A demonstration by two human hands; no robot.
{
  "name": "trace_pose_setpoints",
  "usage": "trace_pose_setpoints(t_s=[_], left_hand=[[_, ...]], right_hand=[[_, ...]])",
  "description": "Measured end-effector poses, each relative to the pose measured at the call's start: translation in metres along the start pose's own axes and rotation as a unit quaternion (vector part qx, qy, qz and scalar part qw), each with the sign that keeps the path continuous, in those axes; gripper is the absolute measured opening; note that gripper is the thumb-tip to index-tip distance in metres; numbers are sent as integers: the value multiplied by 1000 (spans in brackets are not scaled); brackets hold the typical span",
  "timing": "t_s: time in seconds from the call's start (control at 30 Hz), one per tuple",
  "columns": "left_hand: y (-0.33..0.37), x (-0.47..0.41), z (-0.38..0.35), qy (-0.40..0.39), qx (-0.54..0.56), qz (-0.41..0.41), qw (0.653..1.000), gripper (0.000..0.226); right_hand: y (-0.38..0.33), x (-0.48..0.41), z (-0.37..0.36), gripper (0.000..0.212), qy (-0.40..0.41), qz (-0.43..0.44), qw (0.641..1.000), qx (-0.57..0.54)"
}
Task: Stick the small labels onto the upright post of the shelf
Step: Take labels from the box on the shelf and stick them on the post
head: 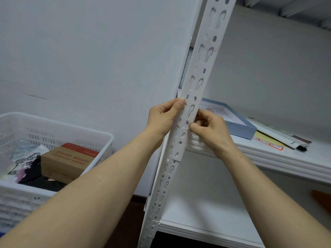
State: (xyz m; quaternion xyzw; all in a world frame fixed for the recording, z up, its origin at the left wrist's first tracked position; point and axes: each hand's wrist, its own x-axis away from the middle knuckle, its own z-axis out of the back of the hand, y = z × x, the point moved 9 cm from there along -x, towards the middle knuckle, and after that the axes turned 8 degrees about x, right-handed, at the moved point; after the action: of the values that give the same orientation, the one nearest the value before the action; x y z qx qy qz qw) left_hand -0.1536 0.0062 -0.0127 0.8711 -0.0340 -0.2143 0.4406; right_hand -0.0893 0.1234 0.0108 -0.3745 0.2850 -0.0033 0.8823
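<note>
Left of the upright post (195, 83), the left forearm (89, 190) is showing uncovered along its whole visible length, as far as the left hand (163, 119). Right of the post, the right forearm (268, 185) is showing uncovered in the same way, as far as the right hand (211, 129). The left thumbnail (182, 102), just beside the post's left edge, is looking short, rounded and plain. On the back of the right hand, knuckles and thin tendons are standing out slightly.
</note>
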Motion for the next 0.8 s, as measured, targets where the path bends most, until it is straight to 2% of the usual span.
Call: trace_pose_setpoints(t_s=[0.1,0.27,0.6,0.7,0.8], left_hand=[[1,1,0,-2,-1,-2,1000,27],[1,1,0,0,-6,-2,1000,29],[2,2,0,3,-9,-4,1000,23],[2,3,-1,2,-8,-3,1000,23],[2,3,-1,2,-5,-1,1000,23]], right_hand=[[3,-3,1,17,35,-10,999,3],[2,-4,1,12,74,-14,997,9],[-1,-5,1,9,91,0,995,51],[-1,-4,2,20,90,5,994,55],[0,-4,1,16,78,2,996,51]])
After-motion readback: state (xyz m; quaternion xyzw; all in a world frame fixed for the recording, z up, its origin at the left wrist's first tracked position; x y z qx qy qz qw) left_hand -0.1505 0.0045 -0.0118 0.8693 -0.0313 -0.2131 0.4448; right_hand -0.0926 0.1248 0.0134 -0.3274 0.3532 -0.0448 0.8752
